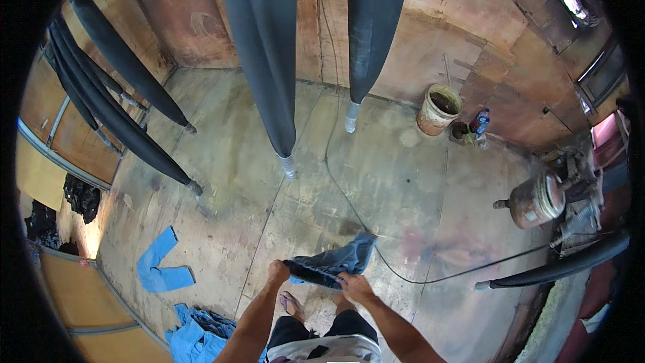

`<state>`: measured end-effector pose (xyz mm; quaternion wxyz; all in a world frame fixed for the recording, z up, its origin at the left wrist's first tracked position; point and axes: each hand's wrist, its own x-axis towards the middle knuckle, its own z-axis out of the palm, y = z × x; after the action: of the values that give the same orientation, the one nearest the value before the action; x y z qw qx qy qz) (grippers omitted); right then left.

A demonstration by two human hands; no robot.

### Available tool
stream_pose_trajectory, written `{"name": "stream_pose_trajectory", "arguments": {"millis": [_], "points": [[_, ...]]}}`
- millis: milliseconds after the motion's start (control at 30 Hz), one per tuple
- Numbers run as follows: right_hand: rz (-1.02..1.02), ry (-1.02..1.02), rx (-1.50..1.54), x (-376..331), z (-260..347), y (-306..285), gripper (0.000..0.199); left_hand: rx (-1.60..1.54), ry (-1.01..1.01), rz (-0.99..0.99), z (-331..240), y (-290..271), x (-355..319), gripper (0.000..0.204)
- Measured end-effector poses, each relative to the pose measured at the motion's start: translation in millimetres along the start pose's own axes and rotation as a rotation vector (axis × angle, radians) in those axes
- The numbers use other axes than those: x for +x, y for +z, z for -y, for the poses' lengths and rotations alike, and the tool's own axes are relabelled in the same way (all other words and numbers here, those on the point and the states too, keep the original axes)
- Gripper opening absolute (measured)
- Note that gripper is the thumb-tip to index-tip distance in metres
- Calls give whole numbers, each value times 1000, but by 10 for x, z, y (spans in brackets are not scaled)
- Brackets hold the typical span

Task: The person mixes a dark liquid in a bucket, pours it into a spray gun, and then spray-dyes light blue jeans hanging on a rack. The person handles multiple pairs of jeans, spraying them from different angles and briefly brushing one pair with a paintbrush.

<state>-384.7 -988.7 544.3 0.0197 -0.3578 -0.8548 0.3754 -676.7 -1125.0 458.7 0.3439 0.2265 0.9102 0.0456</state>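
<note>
A pair of blue jeans [346,257] is stretched between my hands, its dark opening toward me and the rest hanging away over the floor. My left hand [278,271] is closed on the left end of its top edge. At the right end, my right hand [355,286] grips the same edge. Lighter blue jeans [158,265] lie bent on the floor to the left. Nearer me, at the lower left, is a heap of blue denim [198,333].
Long dark tapered tubes [265,60] hang ahead, with more tubes [134,60] at left. A black cable [349,202] crosses the floor to the right. A dirty white bucket [438,115] and a bottle [480,121] stand by the far wall. A stained canister [534,202] is at right.
</note>
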Motion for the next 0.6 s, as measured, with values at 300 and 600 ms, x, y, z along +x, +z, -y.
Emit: {"name": "stream_pose_trajectory", "arguments": {"millis": [300,600], "points": [[-251,-33,282,365,-303,660,20,21,-249,-101,-103,794,679,32],[-539,746,163,1614,-2409,737,41,-258,-148,253,-1564,1815,1321,47]]}}
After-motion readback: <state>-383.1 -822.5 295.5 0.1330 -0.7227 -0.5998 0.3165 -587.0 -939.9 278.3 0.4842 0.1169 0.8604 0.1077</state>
